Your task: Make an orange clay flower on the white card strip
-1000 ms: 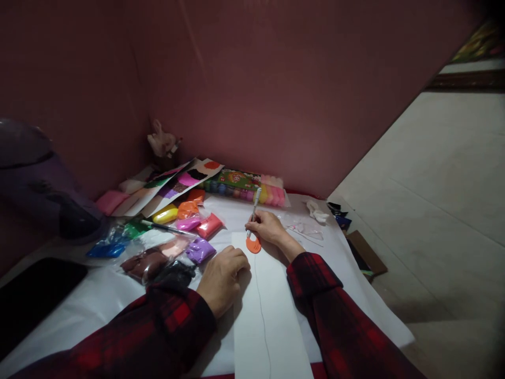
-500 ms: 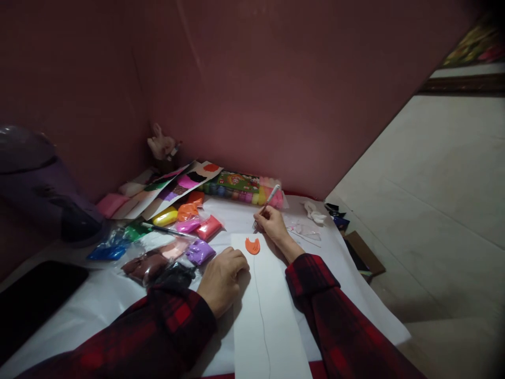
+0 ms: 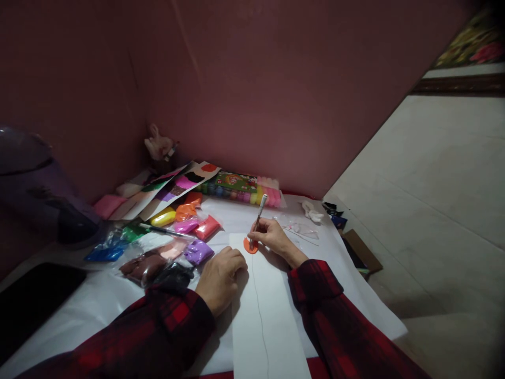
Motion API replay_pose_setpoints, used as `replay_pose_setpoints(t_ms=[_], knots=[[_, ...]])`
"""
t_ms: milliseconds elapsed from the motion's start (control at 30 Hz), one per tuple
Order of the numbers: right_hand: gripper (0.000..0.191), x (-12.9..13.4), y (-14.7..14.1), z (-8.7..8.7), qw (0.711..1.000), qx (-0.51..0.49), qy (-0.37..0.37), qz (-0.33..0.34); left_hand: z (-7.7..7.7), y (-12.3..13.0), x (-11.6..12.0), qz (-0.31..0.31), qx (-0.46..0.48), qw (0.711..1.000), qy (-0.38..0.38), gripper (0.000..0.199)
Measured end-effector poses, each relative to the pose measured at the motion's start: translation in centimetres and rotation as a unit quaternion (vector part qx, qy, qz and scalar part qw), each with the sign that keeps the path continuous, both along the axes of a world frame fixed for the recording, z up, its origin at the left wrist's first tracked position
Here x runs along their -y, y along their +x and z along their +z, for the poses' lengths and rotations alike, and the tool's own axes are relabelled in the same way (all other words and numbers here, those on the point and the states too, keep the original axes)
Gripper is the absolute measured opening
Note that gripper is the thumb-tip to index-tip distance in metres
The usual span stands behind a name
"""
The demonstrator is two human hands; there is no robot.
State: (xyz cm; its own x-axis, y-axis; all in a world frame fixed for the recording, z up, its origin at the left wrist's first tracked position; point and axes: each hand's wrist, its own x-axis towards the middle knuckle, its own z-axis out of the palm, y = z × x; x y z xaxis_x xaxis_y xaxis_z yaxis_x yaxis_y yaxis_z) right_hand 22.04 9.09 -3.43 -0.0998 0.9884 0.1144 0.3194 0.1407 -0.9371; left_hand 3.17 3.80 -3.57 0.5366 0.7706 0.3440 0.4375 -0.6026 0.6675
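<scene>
A long white strip of card [image 3: 266, 321] lies in front of me, with a thin line drawn down it. Near its far end is a small orange clay shape [image 3: 248, 244]. My right hand [image 3: 272, 236] grips a silver fork [image 3: 261, 208] upright, its tines down on the orange clay. My left hand [image 3: 223, 278] rests at the strip's left edge, fingers curled under; whether anything is beneath them is hidden.
Bags of coloured clay, among them a purple one [image 3: 198, 252], lie to the left. Behind them are painted cards [image 3: 158, 202] and a clay pack [image 3: 240, 184]. A black phone-like slab [image 3: 39, 300] lies at the left.
My right hand has moved down and left, bringing the fork from beside the strip onto the orange clay. My left hand has stayed in place; the view has shifted slightly.
</scene>
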Motion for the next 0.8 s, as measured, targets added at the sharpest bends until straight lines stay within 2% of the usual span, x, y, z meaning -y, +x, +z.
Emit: replay_pose_setpoints(t_ms=[367, 800], knots=[[0.011, -0.5, 0.8, -1.3, 0.997, 0.076, 0.032, -0.004, 0.3, 0.1, 0.0, -0.005, 0.015, 1.0, 0.001, 0.033], [0.01, -1.9, 0.9, -1.4, 0.989, 0.132, 0.056, -0.021, 0.0, 0.1, 0.0, -0.003, 0.016, 1.0, -0.002, 0.034]])
